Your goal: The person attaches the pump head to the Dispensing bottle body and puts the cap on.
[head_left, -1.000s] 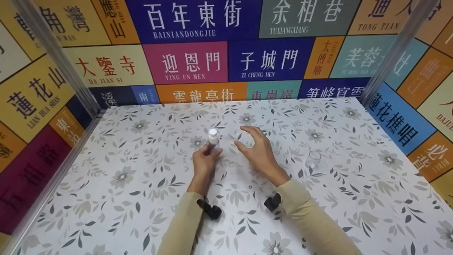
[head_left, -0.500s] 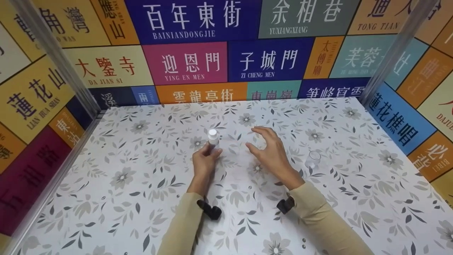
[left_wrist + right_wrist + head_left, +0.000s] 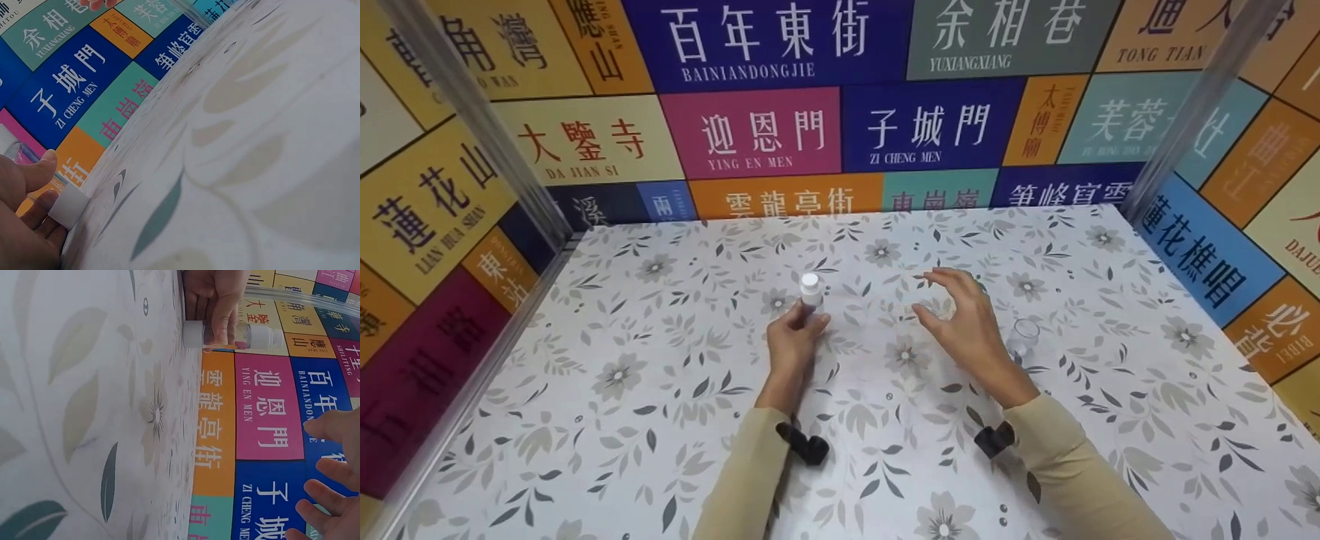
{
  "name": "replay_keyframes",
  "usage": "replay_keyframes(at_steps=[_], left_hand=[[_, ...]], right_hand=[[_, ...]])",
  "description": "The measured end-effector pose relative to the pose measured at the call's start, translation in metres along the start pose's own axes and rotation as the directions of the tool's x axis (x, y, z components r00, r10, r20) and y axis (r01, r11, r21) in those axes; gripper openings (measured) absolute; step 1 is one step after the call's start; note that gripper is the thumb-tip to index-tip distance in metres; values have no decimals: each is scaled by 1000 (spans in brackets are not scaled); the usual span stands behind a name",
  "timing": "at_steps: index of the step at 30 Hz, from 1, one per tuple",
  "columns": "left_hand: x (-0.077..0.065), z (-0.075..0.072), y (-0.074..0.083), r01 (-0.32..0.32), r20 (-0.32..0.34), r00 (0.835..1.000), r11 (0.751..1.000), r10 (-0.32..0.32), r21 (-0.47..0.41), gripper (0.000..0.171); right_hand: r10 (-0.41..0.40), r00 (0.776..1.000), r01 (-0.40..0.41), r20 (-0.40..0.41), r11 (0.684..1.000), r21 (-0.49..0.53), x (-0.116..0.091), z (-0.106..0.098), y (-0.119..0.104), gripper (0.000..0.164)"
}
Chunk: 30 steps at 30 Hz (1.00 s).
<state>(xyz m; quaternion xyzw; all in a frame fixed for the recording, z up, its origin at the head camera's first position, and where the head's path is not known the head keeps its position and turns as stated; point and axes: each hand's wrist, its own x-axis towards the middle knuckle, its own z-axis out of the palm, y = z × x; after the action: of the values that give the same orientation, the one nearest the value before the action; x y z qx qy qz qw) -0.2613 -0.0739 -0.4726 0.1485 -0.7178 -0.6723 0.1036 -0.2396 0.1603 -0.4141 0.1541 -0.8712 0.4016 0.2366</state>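
Observation:
My left hand (image 3: 795, 341) grips a small clear bottle with a white top (image 3: 810, 283) near the middle of the table. The right wrist view shows this bottle (image 3: 265, 337) upright, its white base against the tabletop and thumb and fingers around the clear body. My right hand (image 3: 973, 330) is raised over the table to the right, thumb and fingers apart in a loose curve with nothing between them. Just beyond its wrist side stands a small transparent cup-like piece (image 3: 1026, 334), its round rim up.
A white cloth with grey leaves and flowers covers the table (image 3: 660, 465). Colourful panels with place names (image 3: 765, 131) rise behind and at both sides, with clear strips at the corners. Black cameras (image 3: 807, 444) sit on both wrists.
My right hand has moved steadily right, away from the bottle and closer to the transparent piece, fingers still apart. The left hand and the bottle have stayed in place.

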Motion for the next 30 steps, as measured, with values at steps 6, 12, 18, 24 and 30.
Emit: replay_keyframes(at_steps=[6, 12, 18, 24, 30], left_hand=[[0, -1, -1, 26, 9, 1000, 1000, -26, 10, 57], [0, -1, -1, 3, 3, 1000, 1000, -4, 4, 58], [0, -1, 2, 16, 6, 1000, 1000, -16, 7, 59], [1, 0, 1, 14, 12, 1000, 1000, -14, -13, 59], [2, 0, -1, 12, 9, 1000, 1000, -11, -22, 58]], right_hand=[[1, 1000, -1, -5, 1000, -20, -3, -13, 6, 46], [-8, 1000, 7, -10, 1000, -29, -7, -24, 13, 47], [44, 999, -44, -1, 997, -60, -12, -32, 23, 47], [45, 999, -45, -4, 996, -79, -15, -36, 31, 47], [73, 997, -72, 11, 995, -72, -19, -42, 38, 48]])
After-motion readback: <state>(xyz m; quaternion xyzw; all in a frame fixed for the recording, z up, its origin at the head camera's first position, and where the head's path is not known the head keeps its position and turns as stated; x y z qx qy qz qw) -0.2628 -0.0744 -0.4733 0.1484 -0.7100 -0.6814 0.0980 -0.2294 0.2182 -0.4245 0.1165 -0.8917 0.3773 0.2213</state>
